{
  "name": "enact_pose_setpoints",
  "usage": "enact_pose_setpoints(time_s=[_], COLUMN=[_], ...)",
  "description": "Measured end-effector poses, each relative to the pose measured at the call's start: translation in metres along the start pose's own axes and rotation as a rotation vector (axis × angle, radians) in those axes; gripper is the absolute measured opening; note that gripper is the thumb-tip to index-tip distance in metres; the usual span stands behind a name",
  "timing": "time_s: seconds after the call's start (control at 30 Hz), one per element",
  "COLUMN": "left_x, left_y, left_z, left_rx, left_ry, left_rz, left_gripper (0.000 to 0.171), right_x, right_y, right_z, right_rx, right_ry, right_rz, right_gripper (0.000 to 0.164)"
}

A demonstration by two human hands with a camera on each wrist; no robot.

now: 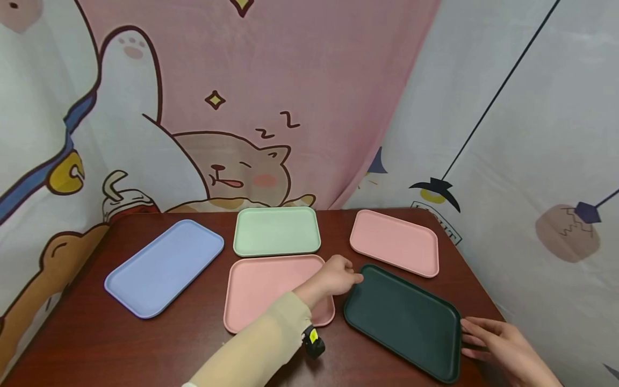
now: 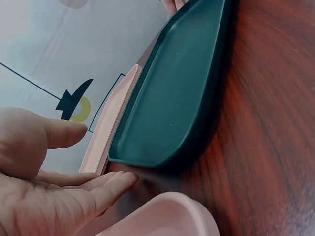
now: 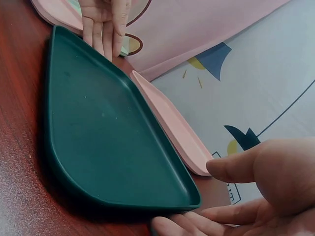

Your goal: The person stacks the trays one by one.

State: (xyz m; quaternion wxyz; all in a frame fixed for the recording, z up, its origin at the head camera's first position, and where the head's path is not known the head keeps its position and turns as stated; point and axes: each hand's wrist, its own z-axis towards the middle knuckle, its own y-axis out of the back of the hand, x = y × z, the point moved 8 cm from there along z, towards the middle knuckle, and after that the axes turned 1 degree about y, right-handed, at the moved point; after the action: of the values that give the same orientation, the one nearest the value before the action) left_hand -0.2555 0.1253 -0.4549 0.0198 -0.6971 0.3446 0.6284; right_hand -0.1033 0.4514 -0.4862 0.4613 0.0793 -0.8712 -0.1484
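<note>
A dark green rectangular tray (image 1: 403,322) lies on the table, its long side slanting toward the front right. My left hand (image 1: 337,275) reaches across a larger pink tray (image 1: 256,290) to the green tray's left end. In the left wrist view, the left fingers (image 2: 110,189) are extended, with the thumb apart from them and nothing between. At the opposite end, my right hand (image 1: 503,344) has its fingertips right at the green tray's rim. The right wrist view shows the right thumb (image 3: 236,164) raised off the tray and the fingers extended low beside its end.
A light green tray (image 1: 277,232) lies at the back middle, behind the larger pink one. A smaller pink tray (image 1: 394,243) is at the back right, and a blue tray (image 1: 164,269) is angled at the left. A cartoon-printed curtain (image 1: 338,80) hangs behind the brown table (image 1: 121,344).
</note>
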Motion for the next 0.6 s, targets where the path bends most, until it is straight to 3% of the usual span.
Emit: enact_pose_setpoints(time_s=[0.33,0.6], left_x=[0.0011,0.0002], left_y=[-0.0048,-0.0059], left_z=[0.0012,0.0044], left_rx=[0.002,-0.009], left_ry=[0.033,0.04], left_rz=[0.0,-0.011], left_gripper=[0.05,0.044], right_x=[-0.0046,-0.0058], right_y=[-0.0049,-0.0063], right_z=[0.0041,0.0089], right_rx=[0.012,0.018], right_ry=[-0.04,-0.059], right_rz=[0.019,-0.01], right_gripper=[0.064,0.073])
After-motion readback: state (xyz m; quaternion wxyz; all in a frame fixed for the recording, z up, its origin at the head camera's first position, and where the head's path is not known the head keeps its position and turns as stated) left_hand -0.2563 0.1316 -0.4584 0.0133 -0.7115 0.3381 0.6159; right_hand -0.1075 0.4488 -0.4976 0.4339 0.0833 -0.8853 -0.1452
